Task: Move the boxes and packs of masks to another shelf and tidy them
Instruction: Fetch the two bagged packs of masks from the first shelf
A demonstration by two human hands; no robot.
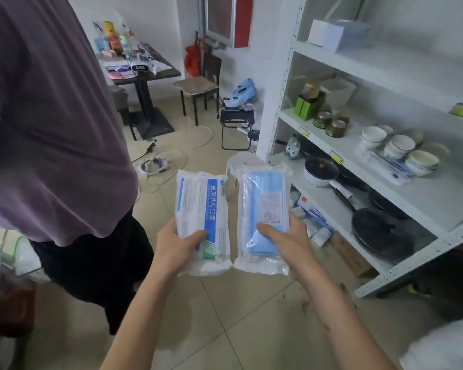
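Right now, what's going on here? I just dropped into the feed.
A person stands by a white shelving unit holding two packs of masks over the floor. The left hand has a grip on the printed pack, and the right hand holds the clear pack showing blue masks. More small boxes sit on the lowest shelf. Another person in a purple top stands close on the left.
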